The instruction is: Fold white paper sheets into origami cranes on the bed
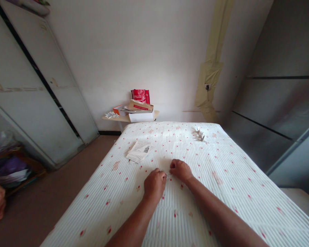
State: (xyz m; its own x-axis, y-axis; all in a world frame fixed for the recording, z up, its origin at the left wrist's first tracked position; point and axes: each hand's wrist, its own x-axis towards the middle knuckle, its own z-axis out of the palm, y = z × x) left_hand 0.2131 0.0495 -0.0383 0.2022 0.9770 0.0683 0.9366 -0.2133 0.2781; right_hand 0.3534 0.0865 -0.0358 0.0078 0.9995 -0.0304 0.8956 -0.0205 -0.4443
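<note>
Over the middle of the bed, my left hand (155, 182) is closed with its fingertips pinched on one end of a small whitish strip, apparently paper (168, 176). My right hand (180, 169) has its fingers curled together at the strip's other end, close to the bed cover. Most of the strip is hidden by the fingers, so its shape is unclear. Beyond my left hand lies a small stack of printed paper sheets (139, 151). Farther off to the right sits a little pile of twisted or folded paper pieces (199, 134).
A ribbed white cover with red dots spreads over the bed (175, 212). Against the wall, a small table (121, 118) bears a white box (141, 117), a red bag (139, 95) and more folded paper pieces (111, 115). Cabinets (41, 68) stand at left, a wardrobe (280, 99) at right.
</note>
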